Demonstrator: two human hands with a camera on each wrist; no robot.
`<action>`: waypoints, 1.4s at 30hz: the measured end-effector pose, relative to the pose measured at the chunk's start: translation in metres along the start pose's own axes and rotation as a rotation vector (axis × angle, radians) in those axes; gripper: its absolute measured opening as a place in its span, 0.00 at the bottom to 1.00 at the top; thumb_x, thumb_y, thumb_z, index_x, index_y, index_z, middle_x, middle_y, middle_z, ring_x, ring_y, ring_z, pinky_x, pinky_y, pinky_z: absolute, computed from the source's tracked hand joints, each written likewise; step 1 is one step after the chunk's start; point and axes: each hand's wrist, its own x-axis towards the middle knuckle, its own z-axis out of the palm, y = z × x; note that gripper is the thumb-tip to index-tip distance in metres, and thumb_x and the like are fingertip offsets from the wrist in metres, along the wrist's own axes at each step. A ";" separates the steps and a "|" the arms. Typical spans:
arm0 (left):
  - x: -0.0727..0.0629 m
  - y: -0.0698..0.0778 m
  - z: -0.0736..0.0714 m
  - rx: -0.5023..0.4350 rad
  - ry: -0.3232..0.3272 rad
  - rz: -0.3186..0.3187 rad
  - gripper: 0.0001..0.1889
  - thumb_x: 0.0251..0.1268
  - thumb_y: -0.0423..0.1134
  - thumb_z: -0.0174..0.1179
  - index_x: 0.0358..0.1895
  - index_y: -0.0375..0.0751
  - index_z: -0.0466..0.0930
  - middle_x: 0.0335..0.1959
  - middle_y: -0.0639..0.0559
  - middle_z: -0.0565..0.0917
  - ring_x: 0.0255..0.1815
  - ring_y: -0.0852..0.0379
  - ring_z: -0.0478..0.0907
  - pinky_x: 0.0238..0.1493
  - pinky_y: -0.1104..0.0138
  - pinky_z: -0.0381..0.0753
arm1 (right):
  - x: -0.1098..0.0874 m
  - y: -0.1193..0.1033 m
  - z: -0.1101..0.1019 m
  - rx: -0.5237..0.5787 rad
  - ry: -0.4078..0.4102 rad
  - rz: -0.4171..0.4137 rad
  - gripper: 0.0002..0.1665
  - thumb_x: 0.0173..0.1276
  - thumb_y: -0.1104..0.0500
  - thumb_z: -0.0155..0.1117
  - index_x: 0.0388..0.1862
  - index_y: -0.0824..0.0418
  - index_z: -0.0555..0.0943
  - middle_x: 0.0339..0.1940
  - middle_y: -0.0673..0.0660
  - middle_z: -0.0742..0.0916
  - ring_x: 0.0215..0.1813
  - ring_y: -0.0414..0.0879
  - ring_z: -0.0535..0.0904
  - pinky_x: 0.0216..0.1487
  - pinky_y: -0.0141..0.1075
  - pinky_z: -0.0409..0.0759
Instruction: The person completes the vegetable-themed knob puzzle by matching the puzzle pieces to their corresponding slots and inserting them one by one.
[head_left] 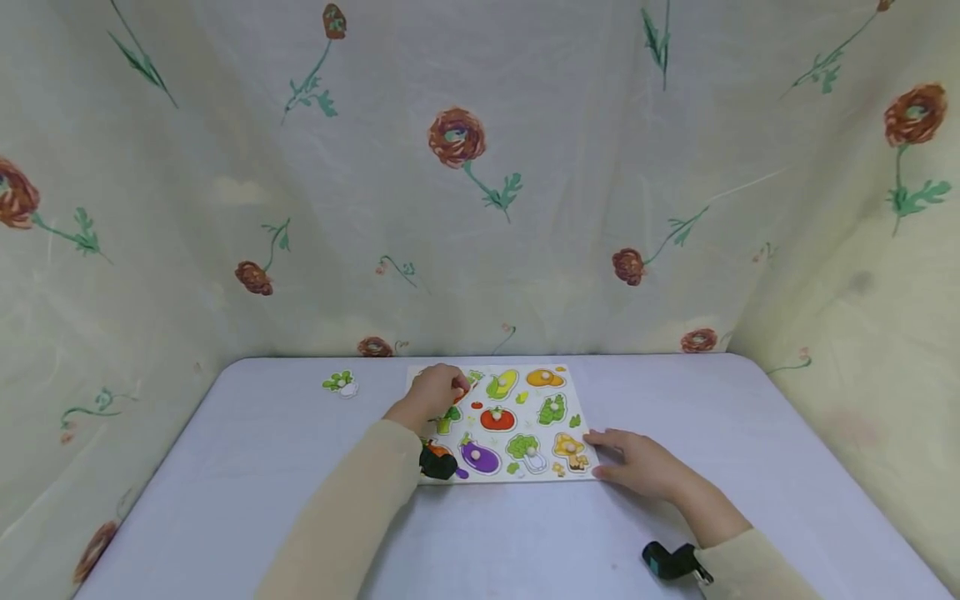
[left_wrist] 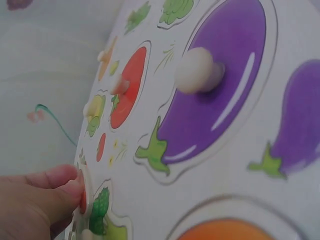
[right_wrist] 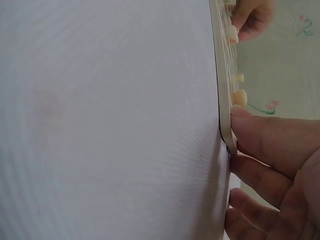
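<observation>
My left hand (head_left: 432, 392) reaches over the upper left of a white knobbed vegetable puzzle board (head_left: 487, 421). In the left wrist view, its thumb and fingers pinch a red puzzle piece (left_wrist: 84, 192) with a pale edge, mostly hidden by the hand. Beside that piece lies the broccoli (left_wrist: 100, 210); the eggplant (head_left: 480, 457) and tomato (head_left: 497, 418) sit in the board. At the board's lower right corner, by the mushroom (head_left: 572, 448), my right hand (head_left: 641, 462) rests with thumb and fingers extended, touching the edge.
A loose green-and-white leafy vegetable piece (head_left: 341, 383) lies on the white table (head_left: 285, 467), left of the board. The left wrist camera (head_left: 437, 461) partly covers an orange piece at the lower left. A flowered curtain (head_left: 555, 250) encloses the table's back and sides.
</observation>
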 end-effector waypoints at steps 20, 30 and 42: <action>0.000 0.019 0.015 -0.089 0.171 -0.170 0.06 0.74 0.38 0.58 0.44 0.47 0.85 0.42 0.51 0.84 0.50 0.49 0.77 0.64 0.47 0.67 | 0.000 0.000 0.000 -0.006 -0.002 -0.010 0.33 0.66 0.53 0.71 0.68 0.59 0.77 0.71 0.71 0.72 0.73 0.70 0.63 0.70 0.64 0.61; 0.001 0.019 0.013 0.022 0.243 -0.124 0.07 0.72 0.37 0.59 0.41 0.47 0.88 0.42 0.50 0.86 0.50 0.48 0.77 0.58 0.51 0.70 | 0.002 -0.001 -0.001 0.006 -0.007 -0.009 0.33 0.66 0.52 0.71 0.69 0.59 0.76 0.71 0.70 0.72 0.73 0.70 0.63 0.70 0.64 0.60; -0.002 0.015 0.015 -0.092 0.227 -0.128 0.04 0.71 0.39 0.62 0.39 0.48 0.87 0.39 0.54 0.85 0.46 0.51 0.77 0.60 0.52 0.68 | 0.001 0.000 0.000 0.001 -0.010 0.004 0.33 0.65 0.52 0.71 0.68 0.59 0.77 0.71 0.70 0.73 0.73 0.70 0.63 0.70 0.64 0.61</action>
